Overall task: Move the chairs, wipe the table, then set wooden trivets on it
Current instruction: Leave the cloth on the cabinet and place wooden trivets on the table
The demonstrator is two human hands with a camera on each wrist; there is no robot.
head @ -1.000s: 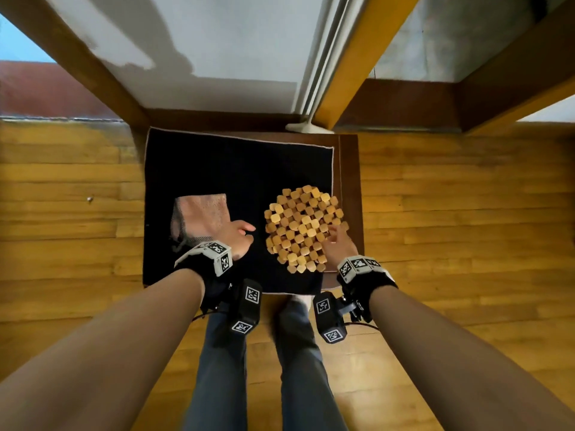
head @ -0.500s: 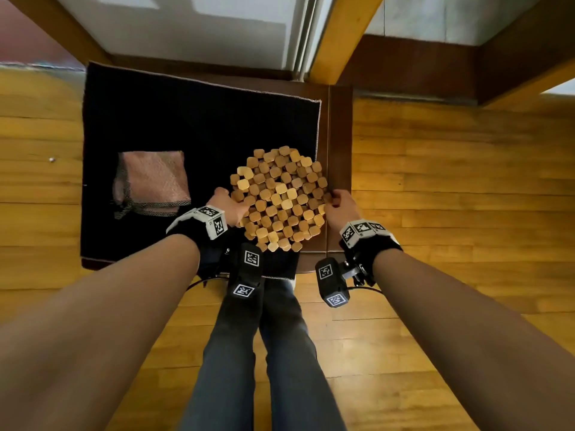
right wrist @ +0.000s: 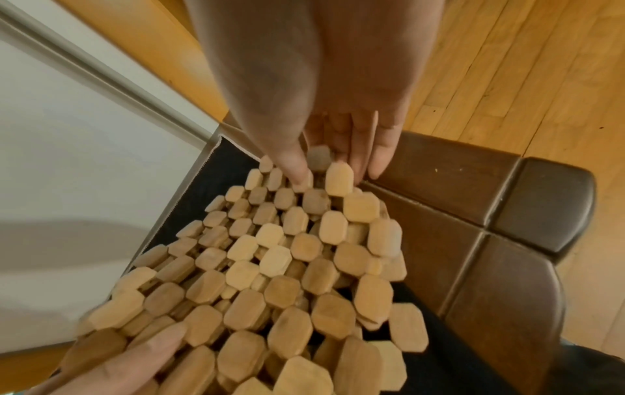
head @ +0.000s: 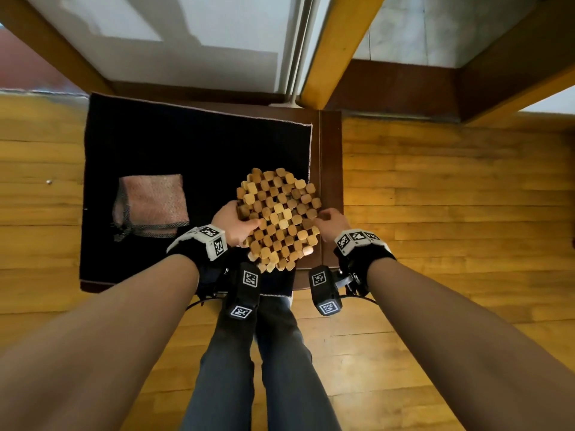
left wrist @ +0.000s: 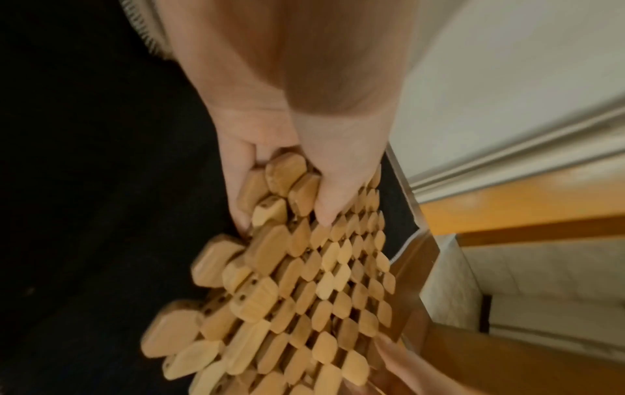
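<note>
A round wooden trivet (head: 277,219) of small linked blocks hangs tilted over the near right part of a black cloth (head: 186,144). The cloth covers a brown leather chair seat (head: 330,181). My left hand (head: 236,225) grips the trivet's left edge, thumb on top and fingers under it (left wrist: 287,160). My right hand (head: 329,220) pinches the right edge (right wrist: 331,133). In the right wrist view the trivet (right wrist: 270,267) seems to have more than one layer; I cannot tell whether it is one piece. The left wrist view shows the trivet (left wrist: 321,294) sagging between both hands.
A folded pink cloth (head: 152,203) lies on the black cloth to the left. Beyond the chair is a white surface (head: 186,32) with yellow and brown wooden beams (head: 336,51). Wooden floor (head: 451,197) lies on both sides. My legs (head: 255,368) stand at the chair's near edge.
My left hand moved from beside the pink cloth to the trivet's left edge. Both hands have raised the trivet off the black cloth and drawn it toward me.
</note>
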